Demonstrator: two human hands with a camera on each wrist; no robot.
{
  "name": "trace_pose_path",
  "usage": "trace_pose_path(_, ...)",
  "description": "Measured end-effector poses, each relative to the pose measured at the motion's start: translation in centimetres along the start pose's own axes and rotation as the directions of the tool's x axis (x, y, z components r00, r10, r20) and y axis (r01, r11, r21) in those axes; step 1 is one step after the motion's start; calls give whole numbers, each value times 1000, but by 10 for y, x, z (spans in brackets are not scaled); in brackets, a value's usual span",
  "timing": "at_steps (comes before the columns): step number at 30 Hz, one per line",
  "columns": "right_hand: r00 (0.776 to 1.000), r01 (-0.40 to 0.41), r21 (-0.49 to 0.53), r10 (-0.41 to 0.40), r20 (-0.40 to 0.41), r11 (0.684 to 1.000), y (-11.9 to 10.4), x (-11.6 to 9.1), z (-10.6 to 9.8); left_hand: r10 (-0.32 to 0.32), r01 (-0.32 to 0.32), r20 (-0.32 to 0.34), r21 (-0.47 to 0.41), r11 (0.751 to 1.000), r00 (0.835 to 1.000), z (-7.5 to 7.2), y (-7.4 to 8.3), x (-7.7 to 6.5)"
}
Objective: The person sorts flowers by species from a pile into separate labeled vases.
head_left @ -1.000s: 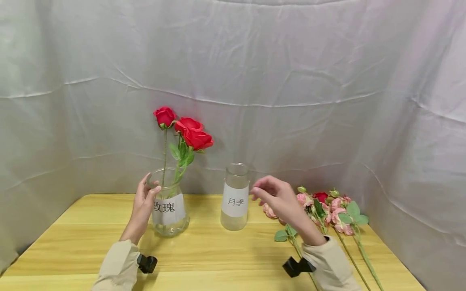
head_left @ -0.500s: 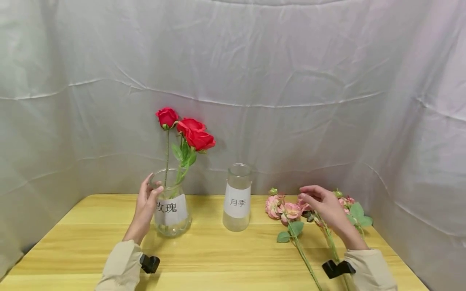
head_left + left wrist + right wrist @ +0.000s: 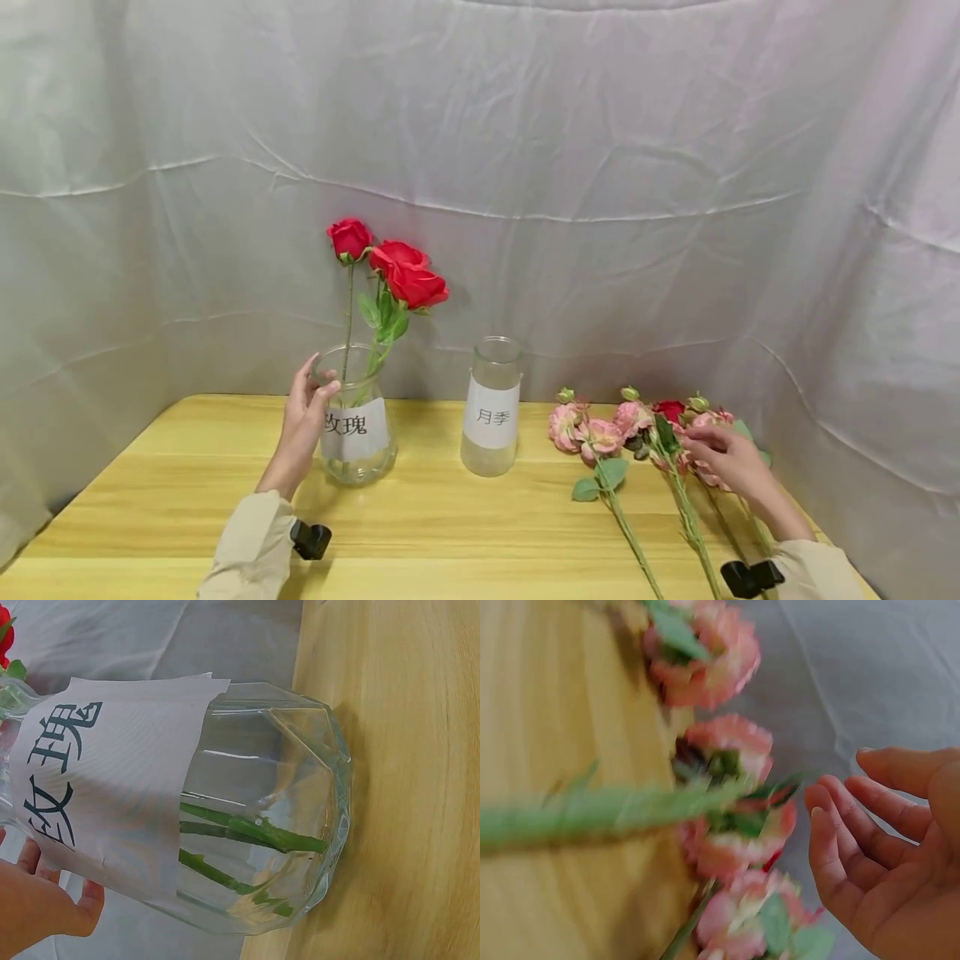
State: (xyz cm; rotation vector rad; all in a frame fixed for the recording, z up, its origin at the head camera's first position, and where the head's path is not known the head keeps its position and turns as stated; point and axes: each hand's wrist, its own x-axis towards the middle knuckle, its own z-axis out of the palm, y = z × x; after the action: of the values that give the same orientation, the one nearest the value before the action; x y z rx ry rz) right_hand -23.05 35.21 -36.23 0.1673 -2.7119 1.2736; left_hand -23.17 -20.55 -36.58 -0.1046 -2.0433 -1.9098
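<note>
My left hand [image 3: 300, 421] grips the neck of a wide glass vase [image 3: 362, 471], thumb in front and fingers round the left side. The vase bears a white label and holds red roses [image 3: 408, 279]; their cut green stems [image 3: 240, 829] show through the glass in the left wrist view. Over flowers lying at the table's right, my right hand [image 3: 731, 467] hovers with relaxed fingers, holding nothing. Pink blooms [image 3: 600, 437] and one red rose [image 3: 669, 409] lie there. In the right wrist view, thumb and fingers [image 3: 855, 840] are apart beside a blurred green stem [image 3: 622, 814].
A narrower labelled glass vase [image 3: 491, 417] with clear liquid and no flowers stands mid-table, between the wide vase and the lying flowers. Stems [image 3: 690, 517] stretch toward the wooden table's [image 3: 450, 533] front edge. A grey curtain [image 3: 525, 150] hangs behind and at both sides.
My right hand has moved right, from beside the narrow vase to over the rightmost flowers, uncovering the pink blooms. My left hand stays on the wide vase. The view has shifted slightly.
</note>
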Motion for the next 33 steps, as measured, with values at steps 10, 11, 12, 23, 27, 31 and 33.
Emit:
trace_pose_path(10, 996, -81, 58, 79, 39, 995, 26, -8, -15, -8, 8, -15, -4, 1000, 1000, 0, -3, -2)
trace_pose_path(11, 997, -73, 56, 70, 45, 996, 27, -8, -16, -7, 7, -16, -7, 1000, 1000, 0, -3, -2)
trace_pose_path(12, 996, -68, 57, 65, 53, 996, 28, -9, -17, -7, 7, -18, -8, 1000, 1000, 0, -3, -2)
trace_pose_path(23, 984, -127, -47, 131, 118, 991, 40, -13, -28, -5, 5, -17, -5, 1000, 1000, 1, -2, -2)
trace_pose_path(27, 979, -116, -19, 118, 164, 993, 46, -16, -28, -7, 6, -16, -6, 1000, 1000, 1, -1, -1)
trace_pose_path(31, 970, -148, 47, 136, 202, 988, 52, -14, -24, -8, 8, -13, -4, 1000, 1000, 0, 0, -1)
trace_pose_path(33, 969, -169, 58, 155, 194, 984, 53, -13, -21, -11, 11, -14, 0, 1000, 1000, 0, 0, -1)
